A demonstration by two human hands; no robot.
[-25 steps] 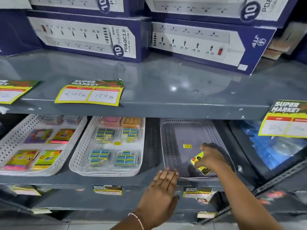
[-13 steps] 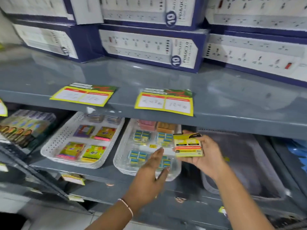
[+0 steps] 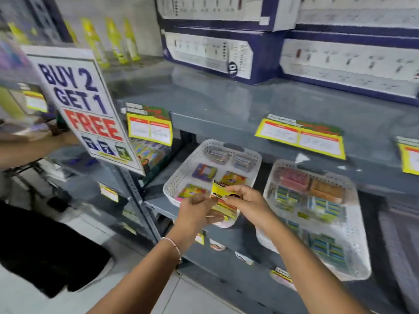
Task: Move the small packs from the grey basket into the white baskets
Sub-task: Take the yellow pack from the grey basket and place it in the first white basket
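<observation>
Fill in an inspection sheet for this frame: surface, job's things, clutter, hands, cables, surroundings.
Surface: grey metal shelf, two tiers visible.
Job's things: yellow pack held over the left white basket, which holds several small packs; right white basket holds blue, pink and orange packs; grey basket at the right edge, contents unclear.
Clutter: price tags on the shelf edges.
Hands: left hand and right hand both grip the yellow pack.
Cables: nothing seen.
Surroundings: power-strip boxes above; promo sign at left; another person's arm at far left.
</observation>
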